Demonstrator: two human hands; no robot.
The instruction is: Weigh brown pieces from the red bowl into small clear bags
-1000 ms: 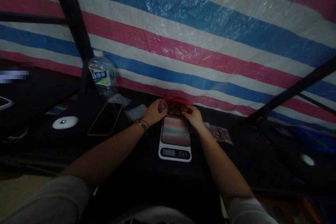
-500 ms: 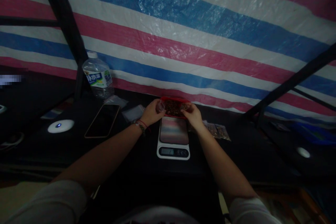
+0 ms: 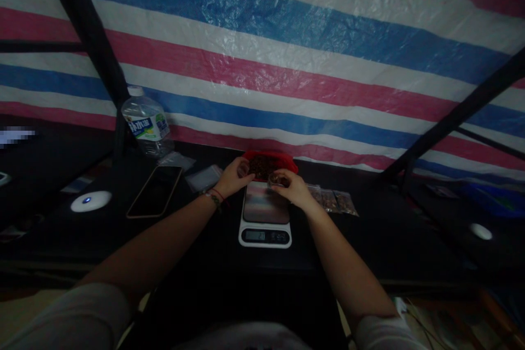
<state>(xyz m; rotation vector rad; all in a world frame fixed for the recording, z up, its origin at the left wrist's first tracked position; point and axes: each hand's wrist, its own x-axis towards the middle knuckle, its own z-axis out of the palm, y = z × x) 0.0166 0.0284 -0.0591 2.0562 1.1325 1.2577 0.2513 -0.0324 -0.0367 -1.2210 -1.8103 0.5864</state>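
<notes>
A red tray heaped with small brown pieces stands behind a white kitchen scale. My right hand is closed on a small clear round cup with brown pieces in it, above the scale's far end. At the tray's left front edge my left hand is curled round a clear round object, mostly hidden by the fingers. The scale's display is lit, but its reading is too blurred to be sure of. Small clear bags of brown pieces lie to the right of my right hand.
To the left are empty-looking clear bags, a phone, a white oval device and a large plastic bottle. Striped sheeting hangs behind the black table. Dark slanted poles flank the workspace.
My right hand has drawn back from the tray toward me, bringing the cup of brown pieces above the scale's far end. My left hand stays by the tray. The view has shifted slightly.
</notes>
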